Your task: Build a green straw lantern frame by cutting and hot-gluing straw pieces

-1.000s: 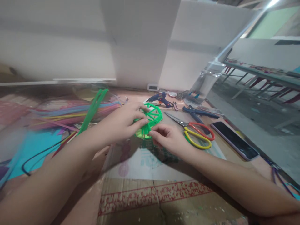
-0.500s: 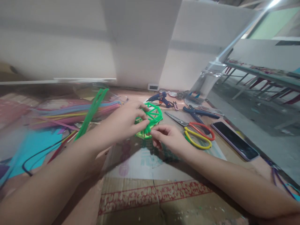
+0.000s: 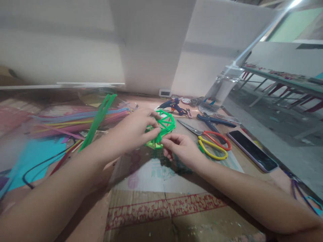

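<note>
A small green openwork frame (image 3: 168, 125) made of thin strips stands near the middle of the work surface. My left hand (image 3: 137, 129) reaches over its left side, fingers and thumb closed on the frame. At the lower front edge of the frame is my right hand (image 3: 180, 148), its thumb and index finger pinched together. Whatever lies between those fingertips is too small to make out. Part of the frame is hidden behind my left fingers.
Scissors (image 3: 212, 144) with red and yellow handles lie right of my right hand, beside a phone (image 3: 252, 151). Behind are a glue gun (image 3: 174, 107), blue pliers (image 3: 217, 121) and a clear bottle (image 3: 223, 87). Green strips (image 3: 97, 122) lie at left.
Both hands stay almost in the same place. The right fingertips have shifted very slightly left along the green frame.
</note>
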A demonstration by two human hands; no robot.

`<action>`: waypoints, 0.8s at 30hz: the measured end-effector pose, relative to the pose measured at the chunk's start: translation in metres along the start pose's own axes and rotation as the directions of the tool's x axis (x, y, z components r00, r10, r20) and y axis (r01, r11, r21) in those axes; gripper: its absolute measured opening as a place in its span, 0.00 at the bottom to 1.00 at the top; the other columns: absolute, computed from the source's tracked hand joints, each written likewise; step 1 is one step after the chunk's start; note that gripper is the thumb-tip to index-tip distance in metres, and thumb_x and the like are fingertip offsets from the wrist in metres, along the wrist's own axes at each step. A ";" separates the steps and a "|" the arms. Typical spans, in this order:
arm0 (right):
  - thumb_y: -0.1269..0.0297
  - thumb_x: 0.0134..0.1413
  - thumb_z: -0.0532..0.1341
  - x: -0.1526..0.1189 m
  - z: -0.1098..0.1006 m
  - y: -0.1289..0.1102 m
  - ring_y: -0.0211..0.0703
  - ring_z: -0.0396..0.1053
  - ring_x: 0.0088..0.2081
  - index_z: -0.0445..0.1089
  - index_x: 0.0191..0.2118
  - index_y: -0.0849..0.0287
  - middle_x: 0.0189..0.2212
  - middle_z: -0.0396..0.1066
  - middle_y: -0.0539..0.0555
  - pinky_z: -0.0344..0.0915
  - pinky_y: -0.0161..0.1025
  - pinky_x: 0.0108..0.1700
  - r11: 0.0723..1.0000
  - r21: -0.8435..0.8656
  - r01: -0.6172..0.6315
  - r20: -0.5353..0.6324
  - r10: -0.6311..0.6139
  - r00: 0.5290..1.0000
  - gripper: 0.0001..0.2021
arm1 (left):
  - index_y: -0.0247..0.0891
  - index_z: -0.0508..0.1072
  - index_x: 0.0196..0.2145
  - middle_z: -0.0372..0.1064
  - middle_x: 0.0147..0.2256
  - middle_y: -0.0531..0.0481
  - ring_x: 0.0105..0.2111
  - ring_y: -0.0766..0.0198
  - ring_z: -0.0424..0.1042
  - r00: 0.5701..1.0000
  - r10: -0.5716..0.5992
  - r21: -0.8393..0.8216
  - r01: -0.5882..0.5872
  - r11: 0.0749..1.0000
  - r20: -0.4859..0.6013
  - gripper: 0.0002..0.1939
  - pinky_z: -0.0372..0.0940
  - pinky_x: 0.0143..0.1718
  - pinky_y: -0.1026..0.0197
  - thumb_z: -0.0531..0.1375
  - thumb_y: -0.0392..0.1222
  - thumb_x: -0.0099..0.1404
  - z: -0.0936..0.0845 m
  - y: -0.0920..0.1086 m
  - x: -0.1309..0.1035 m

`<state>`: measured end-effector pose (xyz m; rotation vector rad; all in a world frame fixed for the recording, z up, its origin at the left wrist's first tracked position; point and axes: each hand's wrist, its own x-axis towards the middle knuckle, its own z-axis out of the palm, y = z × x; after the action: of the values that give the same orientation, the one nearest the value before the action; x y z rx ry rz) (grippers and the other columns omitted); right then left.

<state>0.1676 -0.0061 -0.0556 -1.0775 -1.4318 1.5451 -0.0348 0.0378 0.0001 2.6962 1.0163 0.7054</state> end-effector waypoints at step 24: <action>0.36 0.60 0.61 0.000 -0.035 -0.011 0.38 0.63 0.23 0.67 0.25 0.57 0.20 0.65 0.49 0.60 0.37 0.27 0.912 -0.361 0.196 -0.175 -0.273 0.946 0.28 | 0.41 0.82 0.37 0.72 0.56 0.42 0.57 0.49 0.69 0.997 0.041 -0.019 -0.042 0.999 -0.061 0.15 0.62 0.61 0.44 0.58 0.49 0.73 0.001 0.000 -0.002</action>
<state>0.1998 0.0074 -0.0450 -1.1829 -1.6389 0.9940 -0.0360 0.0369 -0.0012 2.7014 0.9643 0.8044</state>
